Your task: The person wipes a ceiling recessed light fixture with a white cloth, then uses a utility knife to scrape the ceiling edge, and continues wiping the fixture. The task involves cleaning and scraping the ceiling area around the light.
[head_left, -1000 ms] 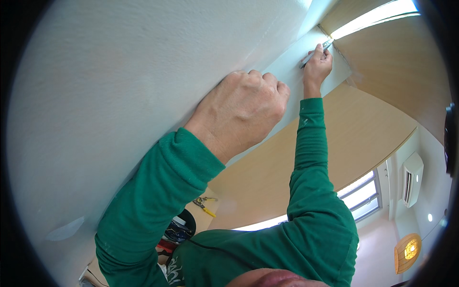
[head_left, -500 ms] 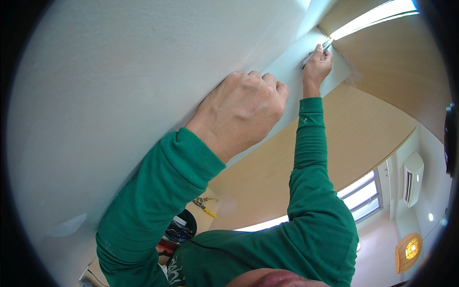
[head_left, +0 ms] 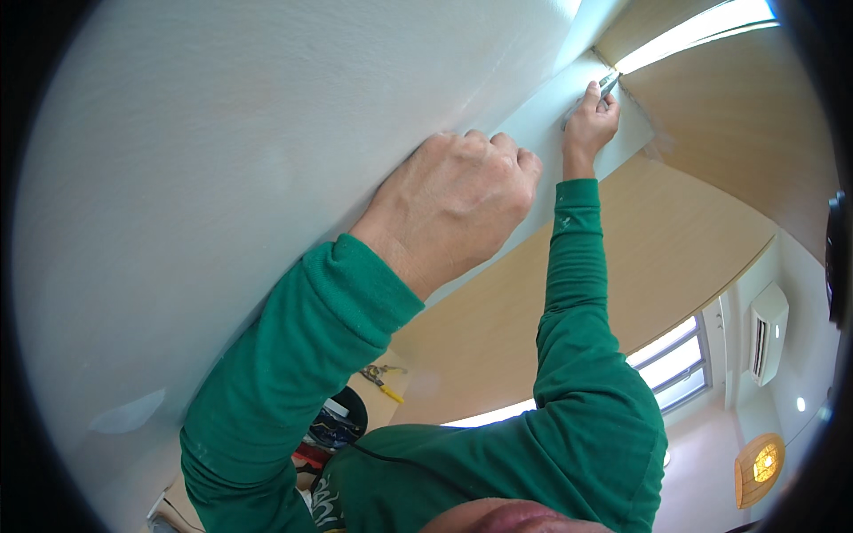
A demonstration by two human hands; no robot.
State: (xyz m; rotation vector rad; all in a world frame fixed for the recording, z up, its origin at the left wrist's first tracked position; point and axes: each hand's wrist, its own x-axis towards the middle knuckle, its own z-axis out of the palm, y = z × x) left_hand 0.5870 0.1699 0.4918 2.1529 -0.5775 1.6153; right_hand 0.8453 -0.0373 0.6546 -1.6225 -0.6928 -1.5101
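High at the upper right, my right hand (head_left: 591,124) closes around a slim grey utility knife (head_left: 609,82). Its dark pointed tip meets the corner where the white wall (head_left: 222,115) joins the wood-coloured panels, beside a bright light strip (head_left: 702,37). Closer in, my left hand (head_left: 458,200) is a closed fist with its side resting against the wall. Its knuckles face me, so its fingertips and anything inside them are hidden. Green sleeves cover both arms.
A large wood-coloured panel (head_left: 533,293) spans behind my arms, and another panel (head_left: 737,133) is overhead. Below my left arm are pliers with yellow handles (head_left: 384,384) and a dark round container (head_left: 351,413) of items. An air conditioner (head_left: 769,333) and a hanging lamp (head_left: 760,471) are farther off.
My left fist has shifted very slightly to the right along the wall. The knife in my right hand has tilted a little, its tip still at the corner.
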